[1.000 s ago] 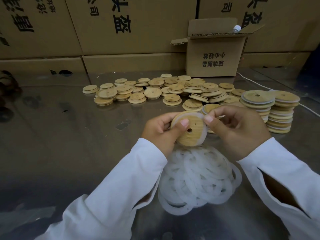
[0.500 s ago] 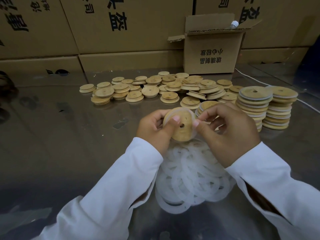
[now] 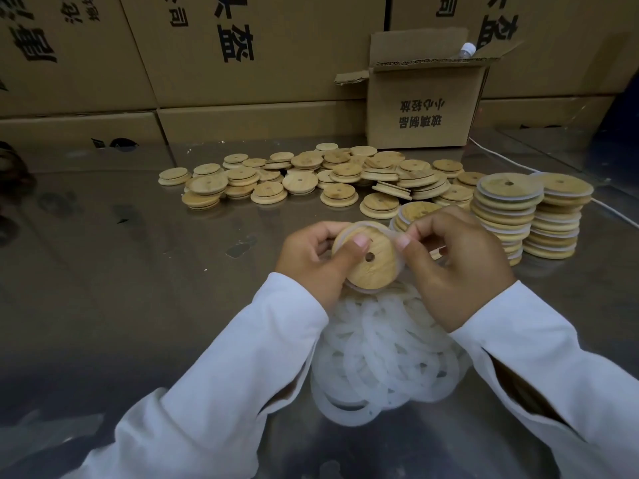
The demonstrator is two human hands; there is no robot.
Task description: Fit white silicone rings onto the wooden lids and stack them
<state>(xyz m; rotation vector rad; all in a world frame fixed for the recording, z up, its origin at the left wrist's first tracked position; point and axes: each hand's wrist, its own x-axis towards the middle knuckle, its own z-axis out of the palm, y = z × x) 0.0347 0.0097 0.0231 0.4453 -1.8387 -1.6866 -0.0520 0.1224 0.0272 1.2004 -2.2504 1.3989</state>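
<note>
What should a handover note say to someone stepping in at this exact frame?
Left hand grips a wooden lid; right hand pinches a white ring at its rim, seemingly partly seated.
Loose rings lie under the hands; bare lids are spread behind.
Done: ringed stacks at right.
Left: finish seating this ring, stack it, then work through the bare lids.

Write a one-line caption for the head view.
Left hand and right hand work a white silicone ring onto a wooden lid above a pile of rings, finished stacks at right.
</note>
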